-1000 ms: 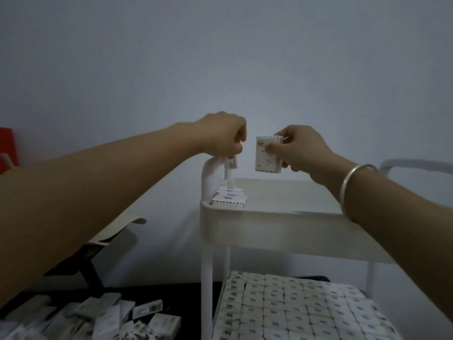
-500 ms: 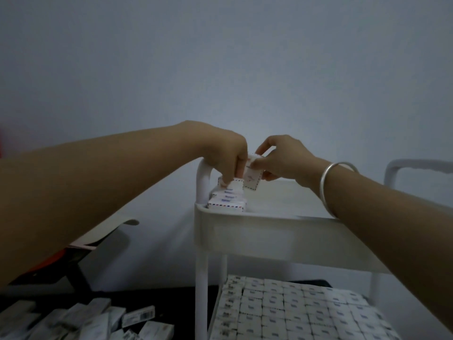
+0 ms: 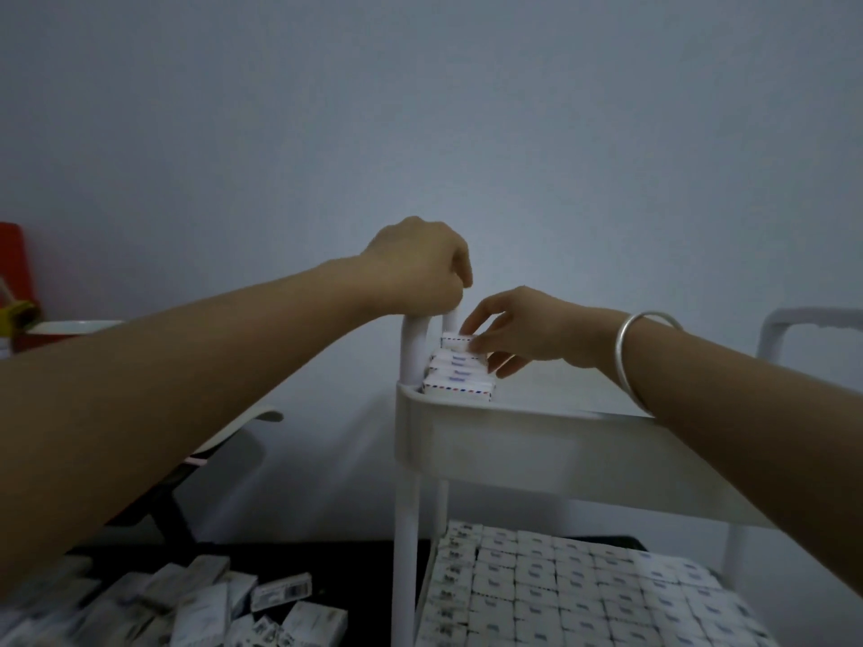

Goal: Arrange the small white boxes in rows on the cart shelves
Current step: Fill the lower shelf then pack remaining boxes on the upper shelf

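The right hand [image 3: 518, 329] is now pinching its lowered box [image 3: 456, 340] onto the far end of the row [image 3: 460, 375] on the top shelf [image 3: 513, 450]; the left hand [image 3: 420, 268] is curling, and I cannot tell what its grip holds.

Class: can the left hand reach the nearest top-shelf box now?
Probably yes: the left hand is above the row, the nearest box lies uncovered, and the right hand holds only the far box.

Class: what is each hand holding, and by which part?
Right hand pinches the rear white box by its right end. Left hand curls over the cart handle; any hold is hidden.
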A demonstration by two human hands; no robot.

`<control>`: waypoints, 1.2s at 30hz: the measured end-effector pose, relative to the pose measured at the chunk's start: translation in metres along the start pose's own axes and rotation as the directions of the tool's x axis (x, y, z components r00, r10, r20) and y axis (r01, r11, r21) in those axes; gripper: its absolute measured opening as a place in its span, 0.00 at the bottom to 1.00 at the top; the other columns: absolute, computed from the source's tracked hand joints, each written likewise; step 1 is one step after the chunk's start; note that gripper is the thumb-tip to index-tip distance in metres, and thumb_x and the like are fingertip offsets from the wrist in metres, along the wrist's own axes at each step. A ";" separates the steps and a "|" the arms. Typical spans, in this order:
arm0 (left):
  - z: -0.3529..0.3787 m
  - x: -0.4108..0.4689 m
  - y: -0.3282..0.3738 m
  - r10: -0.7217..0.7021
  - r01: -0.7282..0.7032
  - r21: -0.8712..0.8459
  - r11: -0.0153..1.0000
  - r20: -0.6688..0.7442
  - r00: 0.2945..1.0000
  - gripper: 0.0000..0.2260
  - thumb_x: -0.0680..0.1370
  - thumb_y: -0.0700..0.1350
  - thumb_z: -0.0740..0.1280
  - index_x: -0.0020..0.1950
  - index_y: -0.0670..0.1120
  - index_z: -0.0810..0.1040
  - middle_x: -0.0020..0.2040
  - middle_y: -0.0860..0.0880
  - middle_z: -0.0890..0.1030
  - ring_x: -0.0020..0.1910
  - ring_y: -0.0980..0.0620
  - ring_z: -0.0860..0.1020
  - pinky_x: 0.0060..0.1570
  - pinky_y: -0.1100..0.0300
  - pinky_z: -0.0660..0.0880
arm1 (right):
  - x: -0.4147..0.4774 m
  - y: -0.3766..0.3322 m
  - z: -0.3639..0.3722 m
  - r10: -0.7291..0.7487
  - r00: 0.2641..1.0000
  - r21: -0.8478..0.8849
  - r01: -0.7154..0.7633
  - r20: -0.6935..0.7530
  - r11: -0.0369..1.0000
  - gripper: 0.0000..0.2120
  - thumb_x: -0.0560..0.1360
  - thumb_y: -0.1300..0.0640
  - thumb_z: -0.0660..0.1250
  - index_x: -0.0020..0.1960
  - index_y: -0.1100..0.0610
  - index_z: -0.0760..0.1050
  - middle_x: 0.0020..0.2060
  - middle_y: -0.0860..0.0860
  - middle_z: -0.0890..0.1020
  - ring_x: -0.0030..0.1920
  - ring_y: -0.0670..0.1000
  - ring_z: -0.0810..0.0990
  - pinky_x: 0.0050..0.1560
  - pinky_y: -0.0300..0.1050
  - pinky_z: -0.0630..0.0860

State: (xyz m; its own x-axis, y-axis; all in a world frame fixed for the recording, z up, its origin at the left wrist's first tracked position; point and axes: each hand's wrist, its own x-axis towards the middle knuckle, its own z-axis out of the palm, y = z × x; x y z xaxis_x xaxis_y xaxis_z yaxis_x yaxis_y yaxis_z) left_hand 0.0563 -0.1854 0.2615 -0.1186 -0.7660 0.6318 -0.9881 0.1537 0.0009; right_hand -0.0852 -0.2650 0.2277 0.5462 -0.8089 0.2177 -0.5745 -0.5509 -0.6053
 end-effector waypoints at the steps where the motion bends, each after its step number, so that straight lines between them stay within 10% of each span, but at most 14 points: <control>1: 0.000 -0.004 -0.004 -0.022 0.021 -0.085 0.996 -0.009 1.000 0.13 0.77 0.41 0.62 0.58 0.53 0.79 0.61 0.53 0.78 0.59 0.53 0.74 0.52 0.62 0.69 | 0.001 -0.001 0.002 0.000 1.000 -0.010 0.000 0.011 1.000 0.03 0.77 0.60 0.67 0.49 0.53 0.78 0.44 0.54 0.84 0.39 0.50 0.85 0.37 0.41 0.82; 5: -0.006 -0.022 -0.022 -0.181 0.209 -0.597 0.775 0.107 0.978 0.10 0.78 0.42 0.65 0.59 0.53 0.77 0.55 0.54 0.77 0.50 0.61 0.75 0.42 0.69 0.70 | 0.001 -0.003 0.007 0.063 0.997 -0.032 -0.061 0.055 0.998 0.11 0.80 0.63 0.57 0.55 0.56 0.77 0.45 0.53 0.81 0.36 0.49 0.83 0.36 0.43 0.83; 10: -0.006 -0.056 -0.036 -0.295 0.322 -0.701 0.636 0.164 0.941 0.11 0.77 0.39 0.66 0.57 0.51 0.78 0.54 0.52 0.80 0.52 0.57 0.79 0.52 0.60 0.78 | -0.010 -0.010 0.007 0.082 0.996 -0.199 -0.077 0.018 0.977 0.19 0.82 0.58 0.54 0.72 0.53 0.64 0.61 0.54 0.76 0.54 0.53 0.79 0.50 0.48 0.81; 15: 0.014 -0.115 -0.037 -0.370 0.358 -0.760 0.543 0.167 0.914 0.11 0.77 0.37 0.65 0.53 0.52 0.79 0.52 0.54 0.82 0.47 0.60 0.81 0.40 0.67 0.79 | -0.052 -0.034 0.016 -0.338 0.899 -0.478 0.175 -0.278 0.861 0.15 0.81 0.54 0.59 0.66 0.53 0.72 0.60 0.51 0.79 0.60 0.53 0.76 0.62 0.45 0.69; 18: 0.041 -0.160 -0.037 -0.360 0.351 -0.731 0.585 0.154 0.920 0.11 0.77 0.34 0.64 0.51 0.48 0.80 0.48 0.52 0.83 0.42 0.57 0.81 0.42 0.63 0.79 | -0.095 -0.054 0.036 -0.500 0.763 -0.331 0.386 -0.411 0.861 0.08 0.78 0.54 0.62 0.55 0.50 0.78 0.47 0.45 0.81 0.47 0.47 0.79 0.52 0.44 0.75; 22: 0.088 -0.229 -0.046 -0.159 0.389 -0.558 0.733 0.415 0.896 0.08 0.78 0.38 0.65 0.47 0.50 0.81 0.45 0.54 0.83 0.44 0.61 0.80 0.45 0.69 0.75 | -0.149 -0.061 0.092 -0.578 0.774 -0.215 0.537 -0.259 0.816 0.04 0.76 0.56 0.65 0.48 0.50 0.79 0.35 0.43 0.80 0.37 0.43 0.79 0.42 0.36 0.74; 26: 0.139 -0.280 -0.067 -0.141 0.303 -0.217 0.928 0.549 0.824 0.08 0.79 0.45 0.64 0.55 0.52 0.82 0.54 0.55 0.82 0.50 0.58 0.78 0.50 0.68 0.74 | -0.167 -0.035 0.165 -0.458 0.888 -0.284 0.451 0.045 0.846 0.09 0.77 0.57 0.63 0.52 0.48 0.78 0.42 0.43 0.82 0.43 0.44 0.79 0.45 0.38 0.75; 36: 0.185 -0.306 -0.085 -0.095 0.094 0.032 0.995 0.588 0.804 0.19 0.73 0.62 0.66 0.61 0.55 0.77 0.55 0.52 0.78 0.60 0.50 0.68 0.65 0.53 0.57 | -0.124 0.035 0.297 -0.063 0.967 -0.529 0.190 0.249 0.827 0.18 0.74 0.69 0.61 0.63 0.59 0.74 0.57 0.58 0.75 0.54 0.59 0.78 0.49 0.47 0.73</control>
State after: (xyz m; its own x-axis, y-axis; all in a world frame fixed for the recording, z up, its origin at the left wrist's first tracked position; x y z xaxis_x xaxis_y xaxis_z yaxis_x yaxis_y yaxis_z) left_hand 0.1584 -0.0794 -0.0759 -0.0589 -0.9969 0.0522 -0.9975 0.0608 0.0357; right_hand 0.0082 -0.1226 -0.0475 0.7156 -0.6961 0.0580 -0.6940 -0.7179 -0.0541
